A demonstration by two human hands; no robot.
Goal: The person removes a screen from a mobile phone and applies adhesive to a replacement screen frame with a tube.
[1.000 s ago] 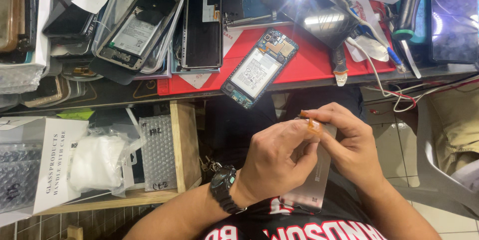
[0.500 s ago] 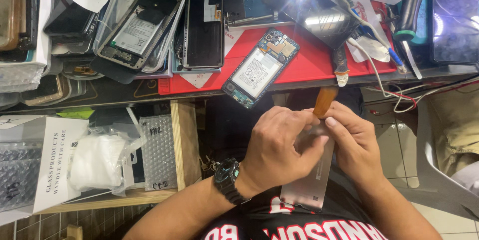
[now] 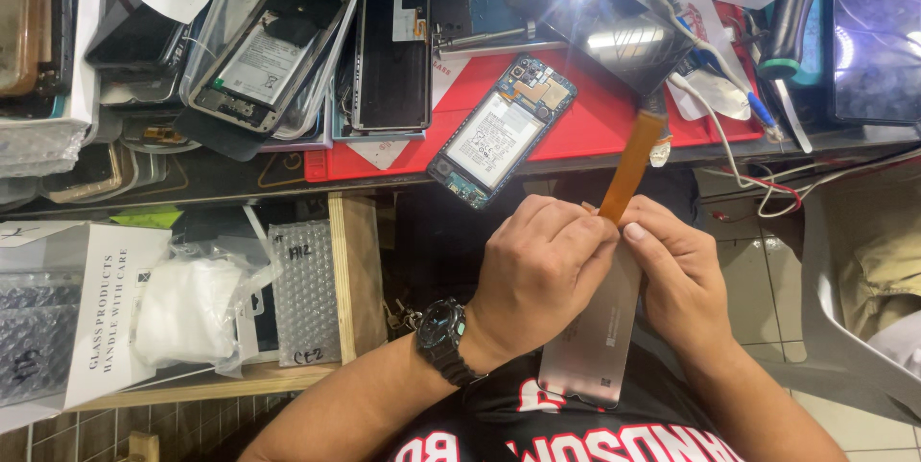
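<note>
Both hands meet over my lap below the bench edge. My left hand, with a black watch on its wrist, and my right hand hold a long silvery screen panel that hangs down towards my shirt. An orange flex ribbon sticks up from between my fingertips, stretched towards the bench. An opened phone with its battery and board showing lies tilted on the red mat just above my hands.
A clear tray with another opened phone and a dark phone frame lie at the back left. A white box, bubble wrap and a wooden shelf stand at the left. Cables and a black tablet are at the right.
The orange ribbon has come out from between my fingers and now stretches much further upward. My hands have stayed in about the same place over my lap.
</note>
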